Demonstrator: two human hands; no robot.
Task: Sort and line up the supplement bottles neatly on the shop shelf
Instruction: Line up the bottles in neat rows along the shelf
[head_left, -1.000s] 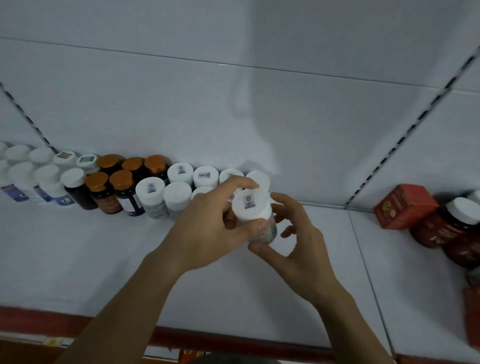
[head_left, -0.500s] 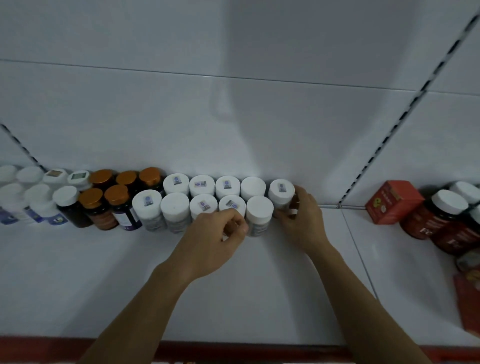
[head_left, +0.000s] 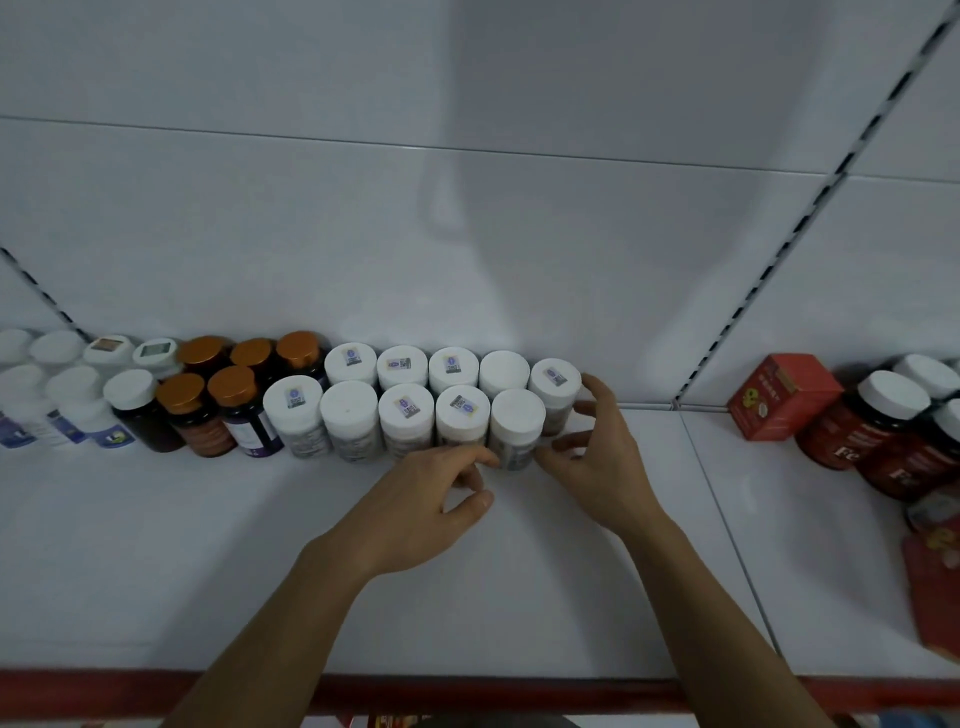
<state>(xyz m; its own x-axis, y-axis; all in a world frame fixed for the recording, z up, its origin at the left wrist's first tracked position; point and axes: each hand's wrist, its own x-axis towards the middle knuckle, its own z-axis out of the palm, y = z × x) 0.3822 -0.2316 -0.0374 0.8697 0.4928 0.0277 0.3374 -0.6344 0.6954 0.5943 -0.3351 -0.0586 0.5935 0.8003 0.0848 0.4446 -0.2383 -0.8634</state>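
At nine o'clock stand white blue-labelled bottles (head_left: 83, 410), then orange-capped dark bottles (head_left: 200, 415), then two rows of white-capped supplement bottles (head_left: 406, 410) at the back of the shelf (head_left: 208, 571). The left hand (head_left: 421, 504) — fingers loosely curled, holding nothing — lies at seven o'clock of the front row's end bottle (head_left: 517, 423); the right hand (head_left: 597, 462), fingers spread and holding nothing, at its four o'clock. Red jars (head_left: 883, 436) stand at three o'clock.

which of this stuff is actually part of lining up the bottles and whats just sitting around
Part of the job:
- white-capped bottles, two rows against the back wall
- orange-capped bottles, left of them
- left hand and right hand, at the front row's right end
- shelf

Just lying about, for now:
- red box, next bay
- red jars beside it
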